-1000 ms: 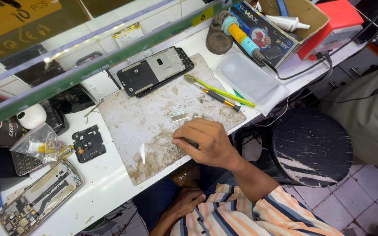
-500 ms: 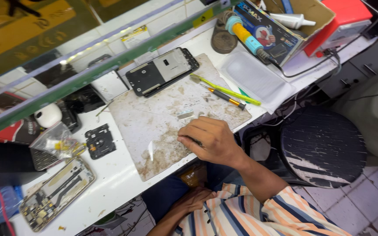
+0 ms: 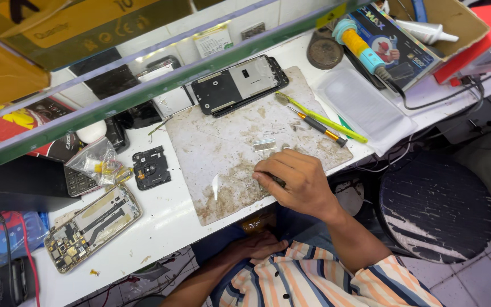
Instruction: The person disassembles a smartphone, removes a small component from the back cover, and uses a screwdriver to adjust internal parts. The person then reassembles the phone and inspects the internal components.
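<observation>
While the right hand [image 3: 294, 182] rests palm-down on the near right part of the stained work mat [image 3: 223, 153], its fingers are curled together and pressed against the mat surface; something small and dark shows at the fingertips, but what it is cannot be told. A small silver metal strip [image 3: 265, 145] lies flat on the mat just beyond the knuckles, close to the hand and not touching it. Farther back, at the far edge of the mat, an opened phone [image 3: 240, 85] lies face-down with its inner frame exposed, well apart from the hand. To the right of the strip, a screwdriver [image 3: 318, 127] with an orange band and a yellow-green tool [image 3: 322, 118] lie side by side across the mat's right edge. The left hand [image 3: 254, 247] rests below the edge of the bench [image 3: 160, 227] on the person's lap, fingers loosely spread and holding nothing. Left of the mat, a black camera cover plate [image 3: 151, 167] and a stripped phone frame [image 3: 92, 226] lie on the bench.
</observation>
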A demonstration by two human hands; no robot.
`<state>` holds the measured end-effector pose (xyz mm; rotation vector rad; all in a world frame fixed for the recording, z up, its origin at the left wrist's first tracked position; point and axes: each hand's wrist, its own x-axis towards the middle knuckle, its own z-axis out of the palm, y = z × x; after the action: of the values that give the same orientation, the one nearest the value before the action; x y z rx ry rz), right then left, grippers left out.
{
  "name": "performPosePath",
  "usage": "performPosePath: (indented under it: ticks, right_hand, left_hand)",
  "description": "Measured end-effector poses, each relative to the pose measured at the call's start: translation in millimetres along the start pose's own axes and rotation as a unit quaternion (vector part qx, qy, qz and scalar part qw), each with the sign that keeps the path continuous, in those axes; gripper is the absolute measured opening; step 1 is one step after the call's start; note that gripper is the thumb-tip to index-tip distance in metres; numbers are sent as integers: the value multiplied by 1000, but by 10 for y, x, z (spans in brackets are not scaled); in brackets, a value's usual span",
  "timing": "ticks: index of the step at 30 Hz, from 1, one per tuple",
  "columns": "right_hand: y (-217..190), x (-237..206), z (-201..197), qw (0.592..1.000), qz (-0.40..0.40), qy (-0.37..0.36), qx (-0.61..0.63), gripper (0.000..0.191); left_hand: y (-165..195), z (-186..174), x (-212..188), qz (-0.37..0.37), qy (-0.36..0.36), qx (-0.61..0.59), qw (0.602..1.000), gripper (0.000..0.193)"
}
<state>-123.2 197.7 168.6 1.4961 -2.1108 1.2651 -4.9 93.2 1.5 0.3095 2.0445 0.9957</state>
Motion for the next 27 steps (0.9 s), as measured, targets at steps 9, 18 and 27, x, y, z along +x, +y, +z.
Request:
performPosePath:
  ticks: [9,18,27]
  right_hand:
    - [155,-236,73,994,87,41,47,9]
    - [197,-154,-155,931,217,8,295,9]
    - [416,835,-434,952,-8,-225,-210,36]
  left_hand:
    - [-129,-5,44,78,47,-59,994,70]
    - [-125,184,-222,2,283,-97,954,36]
    - [603,-26,-1508,264,429,-18,864,28]
